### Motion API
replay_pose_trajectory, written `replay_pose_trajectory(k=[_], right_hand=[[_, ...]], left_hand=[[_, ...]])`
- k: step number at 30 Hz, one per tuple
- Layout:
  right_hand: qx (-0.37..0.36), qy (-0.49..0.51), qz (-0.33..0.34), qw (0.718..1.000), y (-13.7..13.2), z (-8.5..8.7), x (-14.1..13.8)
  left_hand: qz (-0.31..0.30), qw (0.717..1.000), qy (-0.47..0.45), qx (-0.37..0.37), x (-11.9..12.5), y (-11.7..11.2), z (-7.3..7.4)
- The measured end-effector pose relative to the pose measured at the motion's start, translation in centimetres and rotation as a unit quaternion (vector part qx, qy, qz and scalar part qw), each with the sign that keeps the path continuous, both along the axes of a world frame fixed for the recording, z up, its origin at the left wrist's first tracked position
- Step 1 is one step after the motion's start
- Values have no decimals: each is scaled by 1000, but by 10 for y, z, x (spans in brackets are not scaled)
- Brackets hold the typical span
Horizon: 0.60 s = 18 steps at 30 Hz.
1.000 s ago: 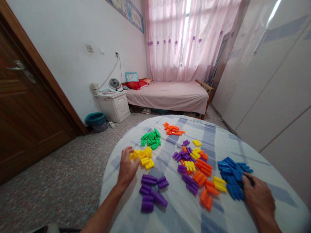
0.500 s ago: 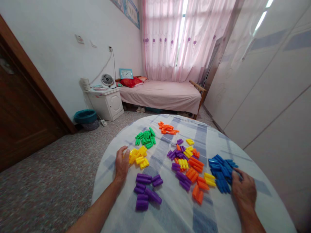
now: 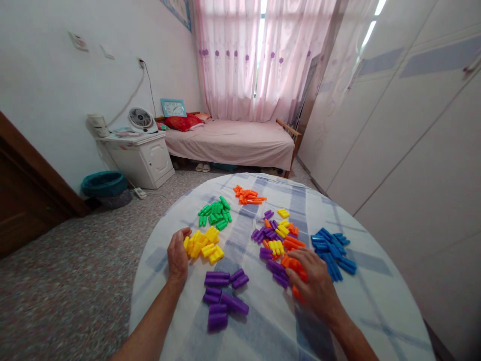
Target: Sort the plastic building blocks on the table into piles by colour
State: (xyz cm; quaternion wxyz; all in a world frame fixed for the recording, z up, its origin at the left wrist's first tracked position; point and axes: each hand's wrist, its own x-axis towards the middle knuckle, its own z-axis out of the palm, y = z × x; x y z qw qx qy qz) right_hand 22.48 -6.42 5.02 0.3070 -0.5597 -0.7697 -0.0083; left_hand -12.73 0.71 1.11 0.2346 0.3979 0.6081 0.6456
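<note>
My left hand (image 3: 178, 254) rests on its side at the left edge of a heap of yellow plastic pieces (image 3: 203, 243), thumb apart and fingers loosely bent, holding nothing. My right hand (image 3: 313, 278) reaches over the near right part of a mixed heap. Its fingers and thumb are curled around orange plastic pieces (image 3: 294, 265), and the palm hides what lies beneath. Purple pieces (image 3: 277, 273) lie just left of the thumb. Blue pieces (image 3: 332, 249) form a pile beyond the right hand's knuckles.
Green pieces (image 3: 216, 212), thin orange pieces (image 3: 248, 195) and purple pieces (image 3: 218, 278) lie in separate groups on the round table's checked cloth (image 3: 259, 326). Beyond stand a bed (image 3: 233, 143), a white cabinet (image 3: 139, 160) with a fan (image 3: 141, 119), and a bin (image 3: 105, 185).
My right hand has left the blue pile and moved left onto the orange pieces in the mixed heap. The left hand stays by the yellow pieces. The view has turned slightly right.
</note>
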Motion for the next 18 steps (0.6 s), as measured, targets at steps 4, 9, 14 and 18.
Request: replay_pose_trajectory(k=[4,9,14,18], right_hand=[[1,-48,16,999,-8,-10,-10],[43,-33,-7,999,-5,-13,-5],[121,52,-166,977,0,-15,27],[122,95,-224,962,-3,-27,54]], left_hand=[[-18,999,44,-9,0,1,0],[35,996,78,7,0,0,0],[73,993,94,14,-4,0,-3],[18,993,113,-13,-3,2,-9]])
